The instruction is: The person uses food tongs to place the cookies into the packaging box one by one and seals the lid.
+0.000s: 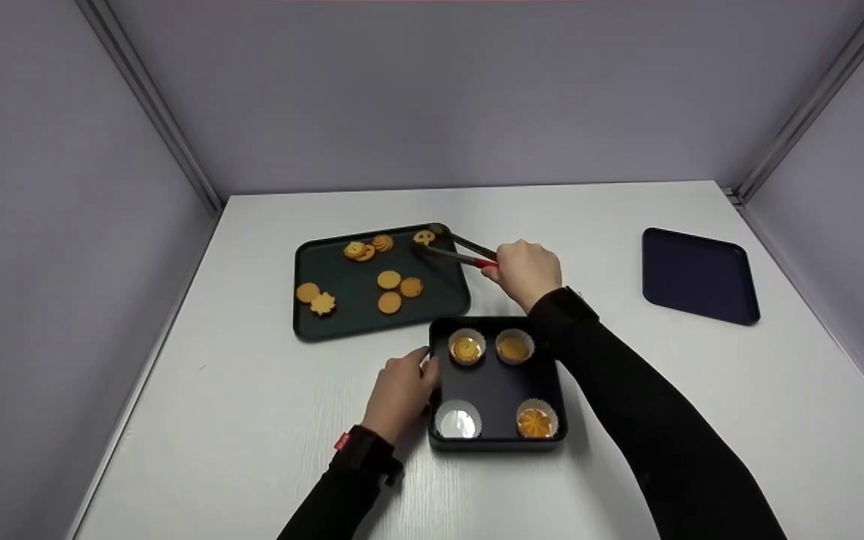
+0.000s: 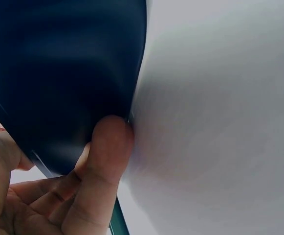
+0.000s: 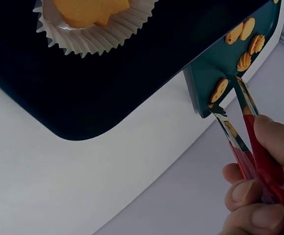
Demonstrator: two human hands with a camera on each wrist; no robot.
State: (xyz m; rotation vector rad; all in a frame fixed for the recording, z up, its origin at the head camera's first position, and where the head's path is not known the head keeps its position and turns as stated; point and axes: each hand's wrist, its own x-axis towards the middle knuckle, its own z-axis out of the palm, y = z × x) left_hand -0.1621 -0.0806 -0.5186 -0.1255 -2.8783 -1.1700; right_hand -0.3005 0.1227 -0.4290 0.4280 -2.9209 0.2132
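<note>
My right hand (image 1: 528, 271) grips red-handled tongs (image 1: 485, 263) over the far right corner of a dark green tray (image 1: 349, 300). The tong tips stand apart on either side of a pretzel-shaped cookie (image 1: 424, 238), seen also in the right wrist view as a cookie (image 3: 219, 90) lying on the tray. With thumb and fingers, my left hand (image 1: 400, 390) holds the left edge of a deep dark square pan (image 1: 496, 386). Inside the pan, paper cups with a cookie stand in three corners, among them a flower-like cookie (image 1: 535, 423); the near left paper cup (image 1: 458, 420) is empty.
Several round cookies (image 1: 389, 280) lie in the middle of the green tray, with a flower-shaped cookie (image 1: 322, 304) at its left and stacked cookies (image 1: 357, 251) at the back. A flat dark blue tray (image 1: 698, 276) lies to the right. Grey walls surround the white table (image 1: 214, 390).
</note>
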